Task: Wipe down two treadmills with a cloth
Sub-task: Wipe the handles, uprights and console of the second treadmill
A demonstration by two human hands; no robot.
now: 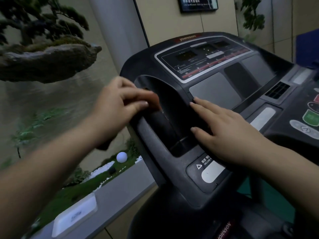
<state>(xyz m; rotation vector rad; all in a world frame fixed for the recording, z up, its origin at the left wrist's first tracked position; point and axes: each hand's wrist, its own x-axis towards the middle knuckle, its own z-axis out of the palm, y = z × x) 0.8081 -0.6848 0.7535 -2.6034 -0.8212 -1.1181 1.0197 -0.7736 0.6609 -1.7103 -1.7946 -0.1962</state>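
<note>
A black Johnson treadmill console (215, 88) fills the right half of the view, with a dark display panel (203, 59) at its top. My left hand (119, 104) hovers over the left cup-holder recess (165, 125) and pinches a small reddish-brown object (154, 100), blurred by motion. A dark piece (105, 144), perhaps cloth, hangs below that hand. My right hand (224, 131) lies flat with straight fingers on the console's ridge beside the recess, holding nothing.
Coloured control buttons (310, 116) sit at the console's right edge, and an incline switch (209, 171) lies below my right hand. A low grey ledge (120, 185) with a white box (74, 216) runs on the left. Behind it are plants and a rock mural (48, 61).
</note>
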